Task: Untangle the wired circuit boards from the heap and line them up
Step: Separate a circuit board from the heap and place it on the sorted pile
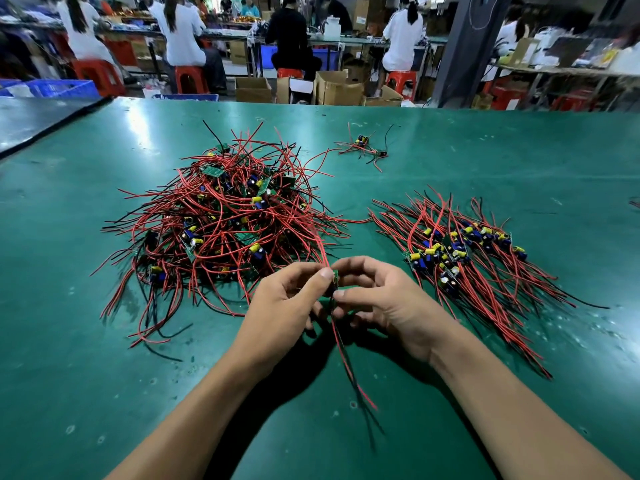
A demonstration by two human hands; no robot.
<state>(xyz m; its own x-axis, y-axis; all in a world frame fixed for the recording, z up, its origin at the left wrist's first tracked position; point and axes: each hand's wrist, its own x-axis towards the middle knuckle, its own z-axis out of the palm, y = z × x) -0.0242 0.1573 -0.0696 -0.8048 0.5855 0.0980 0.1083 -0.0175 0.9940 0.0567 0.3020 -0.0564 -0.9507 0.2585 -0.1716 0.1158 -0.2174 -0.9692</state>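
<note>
At a green-topped workbench (485,150), a worker's left hand (287,301) and right hand (384,304) meet on the near side over a single small circuit board (335,283). Each hand pinches it between thumb and curled fingertips, a narrow grip with nothing else held. Red leads (321,244) run from the board's far end back into the tangled heap (221,216) on the left, while a red and black pair (348,362) trails toward the camera. To the right lies the sorted row (474,251), its boards bunched in a band and wires fanned roughly the same way; a small stray cluster (363,148) sits at the far side, well apart from both. The board looks light and rigid, its wires thin, limp and prone to snagging, and the solder joints and upright capacitors are likely the weak spots. Holding the board by its edges and drawing the leads out gently along their length seems safer than tugging the wire. No brand, label or lettering is legible on the boards, and the cartons (339,88) beyond the bench carry nothing readable.
</note>
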